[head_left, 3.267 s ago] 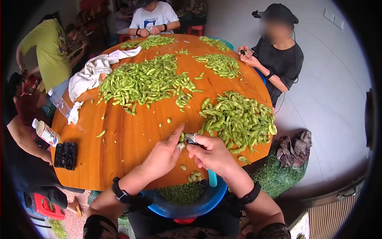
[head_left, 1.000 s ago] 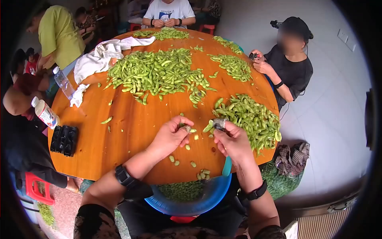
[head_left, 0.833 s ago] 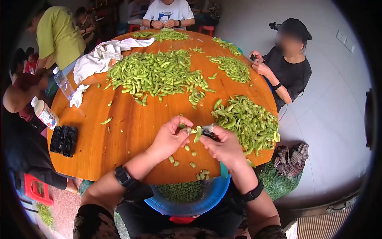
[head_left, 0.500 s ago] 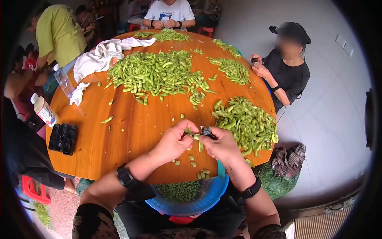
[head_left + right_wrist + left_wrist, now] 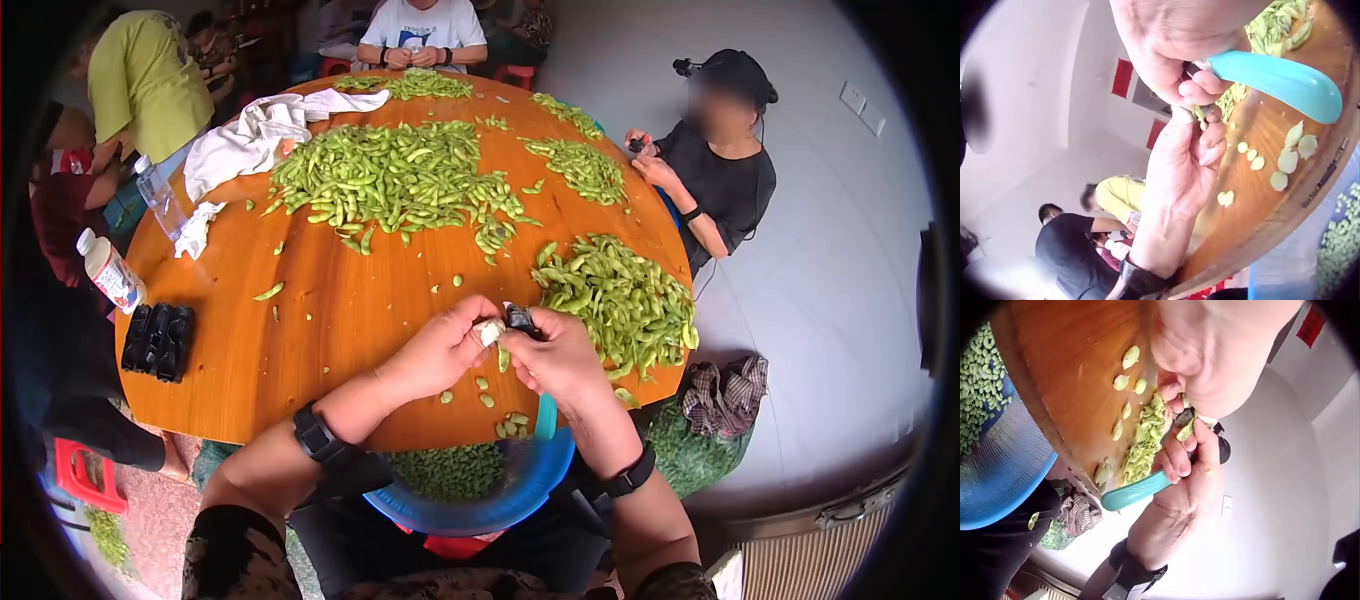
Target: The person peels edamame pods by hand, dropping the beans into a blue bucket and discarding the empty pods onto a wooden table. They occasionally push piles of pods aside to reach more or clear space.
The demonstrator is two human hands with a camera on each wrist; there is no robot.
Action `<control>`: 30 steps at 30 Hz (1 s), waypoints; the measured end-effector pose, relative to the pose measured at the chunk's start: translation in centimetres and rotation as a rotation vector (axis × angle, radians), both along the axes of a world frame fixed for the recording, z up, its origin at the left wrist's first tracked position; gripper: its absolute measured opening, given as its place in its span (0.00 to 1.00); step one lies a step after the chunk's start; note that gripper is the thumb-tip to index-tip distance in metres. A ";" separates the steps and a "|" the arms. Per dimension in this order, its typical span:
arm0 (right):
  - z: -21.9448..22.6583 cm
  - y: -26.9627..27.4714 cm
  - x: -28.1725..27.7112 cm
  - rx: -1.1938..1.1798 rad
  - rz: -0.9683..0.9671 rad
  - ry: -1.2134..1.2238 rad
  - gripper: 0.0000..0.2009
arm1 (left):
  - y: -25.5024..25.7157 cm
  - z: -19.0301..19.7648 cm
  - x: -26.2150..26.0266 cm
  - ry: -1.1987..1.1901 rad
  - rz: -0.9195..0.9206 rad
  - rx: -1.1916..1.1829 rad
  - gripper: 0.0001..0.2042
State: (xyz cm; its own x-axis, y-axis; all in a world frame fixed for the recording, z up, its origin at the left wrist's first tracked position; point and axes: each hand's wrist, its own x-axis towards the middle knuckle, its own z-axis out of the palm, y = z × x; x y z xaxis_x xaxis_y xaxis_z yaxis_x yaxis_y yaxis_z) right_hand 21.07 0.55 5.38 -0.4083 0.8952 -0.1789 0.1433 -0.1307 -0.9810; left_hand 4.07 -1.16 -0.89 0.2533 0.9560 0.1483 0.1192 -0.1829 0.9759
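Both hands meet above the near part of the round wooden table (image 5: 340,300). The left hand (image 5: 435,350), some fingers wrapped in whitish material, pinches a green pod (image 5: 1201,116) at its fingertips. My right hand (image 5: 560,355) touches the same pod and grips a tool with a turquoise handle (image 5: 1285,78), which sticks out below the palm; dark material covers a fingertip. Several shelled beans (image 5: 512,425) lie near the table edge below the hands. A blue basin (image 5: 480,510) holding green beans stands under that edge. A pile of pods (image 5: 625,305) lies right of the right hand.
A larger pod pile (image 5: 380,180) covers the middle, beside a white cloth (image 5: 245,140). Two bottles (image 5: 112,270) (image 5: 160,200) and a black tray (image 5: 158,342) stand at the left. People sit across and at the right. A filled green sack (image 5: 700,450) stands on the floor at right.
Over the last second the hands have come together; the right hand moved left with its pod to the left hand's fingertips. Earlier, they were apart.
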 end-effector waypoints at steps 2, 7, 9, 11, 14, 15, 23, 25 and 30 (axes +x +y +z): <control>-0.1 0.3 0.3 0.032 -0.011 -0.049 0.09 | 0.0 0.0 -0.1 -0.078 -0.011 -0.035 0.08; -1.6 2.5 3.5 0.141 -0.046 -0.170 0.09 | -1.5 2.4 0.1 0.434 0.065 0.139 0.07; -1.6 2.7 4.1 0.113 -0.037 -0.186 0.09 | -1.8 1.7 -0.1 0.617 -0.091 0.267 0.09; -2.7 3.2 4.8 -0.009 0.019 -0.174 0.09 | -2.5 1.7 0.3 0.659 -0.146 0.491 0.11; -3.3 3.6 5.3 -0.102 0.044 -0.041 0.06 | -4.9 4.2 -0.5 0.914 0.060 0.485 0.11; -3.2 3.6 5.5 -0.148 0.045 0.037 0.05 | -5.5 4.7 -1.4 0.988 0.202 0.457 0.11; -3.9 3.8 5.9 -0.123 0.077 0.087 0.06 | -6.6 1.4 -16.8 1.247 0.924 0.082 0.09; -3.8 3.7 5.9 -0.126 0.087 0.081 0.06 | -6.6 1.2 -17.6 1.150 0.901 0.081 0.07; -4.1 3.6 6.2 -0.065 0.113 0.054 0.07 | -6.7 1.8 -14.8 1.236 0.947 0.151 0.04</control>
